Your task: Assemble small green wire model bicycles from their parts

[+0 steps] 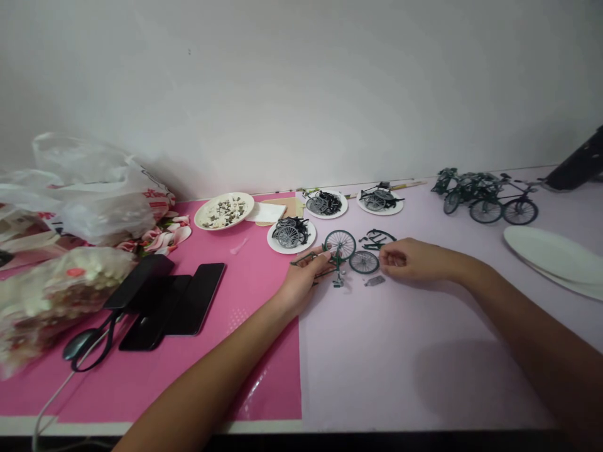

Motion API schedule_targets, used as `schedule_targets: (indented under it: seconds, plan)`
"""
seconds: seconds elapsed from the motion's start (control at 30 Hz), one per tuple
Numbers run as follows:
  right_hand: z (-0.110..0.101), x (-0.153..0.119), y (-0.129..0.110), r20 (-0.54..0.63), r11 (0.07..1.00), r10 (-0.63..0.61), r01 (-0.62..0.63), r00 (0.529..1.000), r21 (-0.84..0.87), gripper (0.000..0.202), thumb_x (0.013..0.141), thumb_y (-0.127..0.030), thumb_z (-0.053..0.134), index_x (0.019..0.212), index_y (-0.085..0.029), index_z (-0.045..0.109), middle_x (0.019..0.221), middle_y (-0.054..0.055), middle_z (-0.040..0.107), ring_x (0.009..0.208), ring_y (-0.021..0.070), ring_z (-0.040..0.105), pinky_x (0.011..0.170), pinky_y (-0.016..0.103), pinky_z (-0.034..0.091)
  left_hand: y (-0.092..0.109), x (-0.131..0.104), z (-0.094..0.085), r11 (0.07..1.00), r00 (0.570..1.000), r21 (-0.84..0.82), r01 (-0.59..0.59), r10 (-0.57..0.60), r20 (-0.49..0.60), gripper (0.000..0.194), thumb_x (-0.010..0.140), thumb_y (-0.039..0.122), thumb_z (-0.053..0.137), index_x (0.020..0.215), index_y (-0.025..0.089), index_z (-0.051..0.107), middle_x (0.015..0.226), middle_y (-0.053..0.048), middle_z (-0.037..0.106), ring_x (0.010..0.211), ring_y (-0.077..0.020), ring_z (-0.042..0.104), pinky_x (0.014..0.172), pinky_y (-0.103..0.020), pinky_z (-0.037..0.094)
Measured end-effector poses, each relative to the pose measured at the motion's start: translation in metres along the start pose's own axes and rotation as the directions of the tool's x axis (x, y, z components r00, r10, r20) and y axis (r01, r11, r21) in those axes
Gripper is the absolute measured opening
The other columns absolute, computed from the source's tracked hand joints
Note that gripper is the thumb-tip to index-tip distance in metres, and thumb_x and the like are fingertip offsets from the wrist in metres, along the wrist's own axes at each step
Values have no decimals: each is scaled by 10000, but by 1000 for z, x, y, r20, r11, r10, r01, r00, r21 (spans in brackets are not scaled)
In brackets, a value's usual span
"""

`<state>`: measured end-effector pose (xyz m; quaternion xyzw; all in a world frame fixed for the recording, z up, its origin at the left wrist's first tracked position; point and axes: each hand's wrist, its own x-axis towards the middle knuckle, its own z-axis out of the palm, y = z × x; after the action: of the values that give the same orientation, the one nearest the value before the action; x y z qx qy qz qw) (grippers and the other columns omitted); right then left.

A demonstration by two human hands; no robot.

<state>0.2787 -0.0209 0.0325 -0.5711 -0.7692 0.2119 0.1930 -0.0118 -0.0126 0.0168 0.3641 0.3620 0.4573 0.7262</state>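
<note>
My left hand (306,276) is closed on a partly built miniature bicycle (340,246), whose green-rimmed wheel points up and away from me. My right hand (400,260) rests low over the table with its fingers curled in; what they hold, if anything, is hidden. Between the hands lies a loose dark wheel (364,262). Just beyond it is a dark green frame part (378,238). A small grey piece (375,281) lies flat on the table, nearer to me than the loose wheel.
Small plates of bicycle parts (311,233) stand behind the hands. A bowl of small pieces (250,220) is at back left; assembled bicycles (487,207) are at back right, near white plates (556,251). Phones (200,301), a cable (56,394) and plastic bags (103,213) occupy the left.
</note>
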Motion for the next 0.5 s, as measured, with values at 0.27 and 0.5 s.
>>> schedule_targets:
  seconds: [0.27, 0.5]
  plan:
    - [-5, 7, -28, -164, 980, -82, 109, 983, 167, 147, 827, -327, 676, 746, -216, 624, 1180, 95, 770, 772, 202, 676, 587, 302, 466, -1, 0, 0, 1000, 1000, -2, -6, 6, -6, 412, 677, 358, 941, 993, 174, 750, 977, -76, 809, 937, -229, 765, 1013, -400, 535]
    - [12, 8, -31, -230, 979, -92, 131, 969, 159, 111, 811, -291, 678, 748, -214, 630, 1157, 95, 773, 679, 173, 628, 570, 306, 456, 0, -1, 0, 1000, 1000, 12, 11, -11, -15, 431, 680, 346, 938, 1032, 170, 762, 970, -82, 812, 945, -241, 773, 1005, -408, 544]
